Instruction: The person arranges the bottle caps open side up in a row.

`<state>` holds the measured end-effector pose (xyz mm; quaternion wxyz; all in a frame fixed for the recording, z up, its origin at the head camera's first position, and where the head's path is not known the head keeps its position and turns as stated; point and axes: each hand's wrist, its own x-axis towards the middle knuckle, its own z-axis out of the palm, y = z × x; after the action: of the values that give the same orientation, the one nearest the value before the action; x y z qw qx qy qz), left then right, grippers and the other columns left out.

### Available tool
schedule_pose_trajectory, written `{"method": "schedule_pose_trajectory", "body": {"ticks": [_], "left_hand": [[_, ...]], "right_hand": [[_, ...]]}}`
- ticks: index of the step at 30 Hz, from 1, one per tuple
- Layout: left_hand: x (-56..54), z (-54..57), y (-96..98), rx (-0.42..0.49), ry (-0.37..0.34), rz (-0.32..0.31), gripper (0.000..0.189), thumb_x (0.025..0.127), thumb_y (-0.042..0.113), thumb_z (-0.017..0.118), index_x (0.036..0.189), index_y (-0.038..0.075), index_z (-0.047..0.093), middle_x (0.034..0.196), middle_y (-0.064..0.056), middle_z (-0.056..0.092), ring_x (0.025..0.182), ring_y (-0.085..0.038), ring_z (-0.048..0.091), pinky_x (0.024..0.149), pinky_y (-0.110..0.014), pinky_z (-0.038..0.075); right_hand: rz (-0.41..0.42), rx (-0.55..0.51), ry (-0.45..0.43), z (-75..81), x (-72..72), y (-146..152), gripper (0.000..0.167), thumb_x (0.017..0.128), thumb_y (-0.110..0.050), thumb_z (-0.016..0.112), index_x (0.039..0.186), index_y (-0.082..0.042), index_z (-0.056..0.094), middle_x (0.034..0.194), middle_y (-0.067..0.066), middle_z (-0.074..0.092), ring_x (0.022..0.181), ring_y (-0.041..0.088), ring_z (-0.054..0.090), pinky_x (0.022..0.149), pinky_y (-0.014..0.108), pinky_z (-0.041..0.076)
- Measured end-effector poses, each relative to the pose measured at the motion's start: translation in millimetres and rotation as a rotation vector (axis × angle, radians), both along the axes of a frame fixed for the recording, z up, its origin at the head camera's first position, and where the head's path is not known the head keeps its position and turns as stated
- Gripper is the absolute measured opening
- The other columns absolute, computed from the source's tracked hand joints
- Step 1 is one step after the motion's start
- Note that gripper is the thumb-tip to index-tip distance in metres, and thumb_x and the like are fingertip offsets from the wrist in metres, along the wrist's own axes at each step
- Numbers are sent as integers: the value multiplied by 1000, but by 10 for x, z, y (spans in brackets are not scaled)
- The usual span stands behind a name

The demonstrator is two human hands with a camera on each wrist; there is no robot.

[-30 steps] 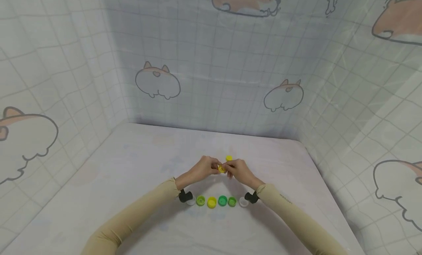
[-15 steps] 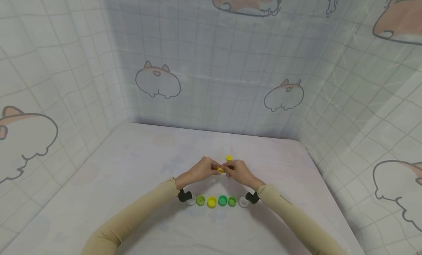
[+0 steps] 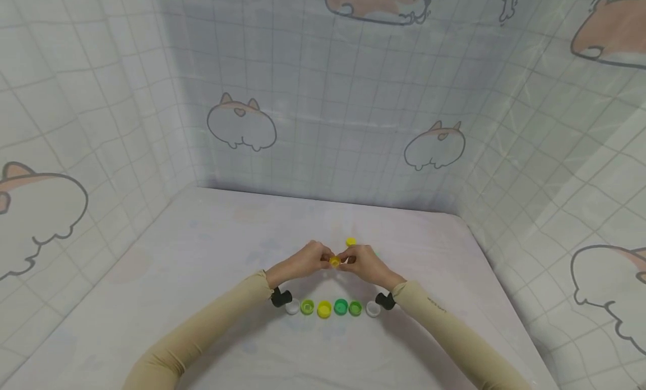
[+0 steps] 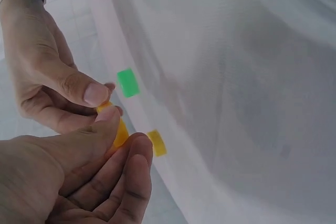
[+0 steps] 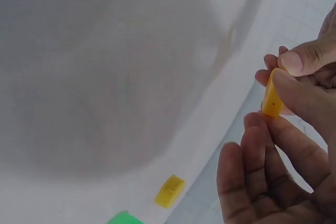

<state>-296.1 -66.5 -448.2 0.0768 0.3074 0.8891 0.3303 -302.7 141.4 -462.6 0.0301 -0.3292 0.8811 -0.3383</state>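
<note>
Between my two hands is an orange-yellow bottle cap (image 3: 335,261), raised above the cloth-covered table. My left hand (image 3: 305,259) pinches it from one side with thumb and fingers. From the other side, my right hand (image 3: 370,264) pinches the same cap. In the left wrist view the cap (image 4: 122,132) is partly hidden by the left thumb and fingertips. Seen from the right wrist, its side wall (image 5: 271,100) shows with a small dark dot. Just beyond the hands lies a yellow cap (image 3: 350,242), with a green cap (image 4: 128,83) near it.
Nearer the body, several caps stand in a row: a white cap (image 3: 292,306), a lime cap (image 3: 307,306), a yellow cap (image 3: 324,309), a teal cap (image 3: 341,306), a green cap (image 3: 355,307) and another white cap (image 3: 373,309). Patterned curtains (image 3: 323,110) surround the table.
The held cap has shifted slightly left and toward the body and has turned between the fingers. Both hands stay close together. The caps on the table have not moved.
</note>
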Motion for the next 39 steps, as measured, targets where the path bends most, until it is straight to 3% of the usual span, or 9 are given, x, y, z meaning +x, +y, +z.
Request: {"method": "schedule_pose_trajectory", "body": {"ticks": [5, 13, 21, 31, 34, 39], "left_hand": [[-13, 6, 26, -16, 25, -15, 19, 85, 2, 70, 104, -2, 72, 89, -12, 74, 66, -7, 58, 58, -19, 46], [-38, 20, 78, -21, 20, -32, 20, 84, 5, 73, 103, -1, 73, 95, -13, 74, 77, -13, 69, 66, -22, 54], [-1, 94, 198, -6, 29, -23, 17, 83, 8, 74, 99, 0, 73, 89, -10, 75, 75, -11, 68, 64, -21, 53], [168, 251, 500, -45, 36, 28, 20, 84, 16, 75, 98, 2, 73, 90, -7, 73, 73, -10, 65, 61, -17, 50], [248, 275, 617, -89, 69, 40, 20, 84, 20, 75, 97, 5, 73, 87, -3, 72, 72, -8, 62, 61, -17, 48], [340, 270, 820, -161, 184, 60, 22, 83, 27, 77, 96, 9, 74, 83, 2, 71, 70, -5, 60, 61, -17, 46]], "right_hand": [[33, 4, 99, -15, -29, 22, 22, 83, -17, 76, 102, -7, 75, 89, 2, 73, 71, 5, 60, 60, 19, 49], [3, 44, 38, 40, -16, 72, 22, 83, -20, 76, 103, -11, 76, 92, -3, 74, 76, 7, 60, 66, 20, 49], [-29, 46, -21, 94, 22, 218, 22, 84, -23, 75, 106, -19, 74, 98, -10, 72, 79, 6, 59, 70, 22, 50], [-13, 53, -68, 228, 147, 547, 24, 87, -19, 72, 111, -19, 71, 92, -14, 69, 81, 3, 62, 74, 23, 51], [17, 64, -109, 303, 200, 671, 25, 88, -18, 71, 113, -17, 70, 93, -12, 69, 83, 4, 63, 75, 25, 51], [57, 87, -151, 409, 242, 859, 23, 90, -15, 68, 113, -16, 70, 94, -11, 70, 86, 4, 63, 75, 25, 51]]}}
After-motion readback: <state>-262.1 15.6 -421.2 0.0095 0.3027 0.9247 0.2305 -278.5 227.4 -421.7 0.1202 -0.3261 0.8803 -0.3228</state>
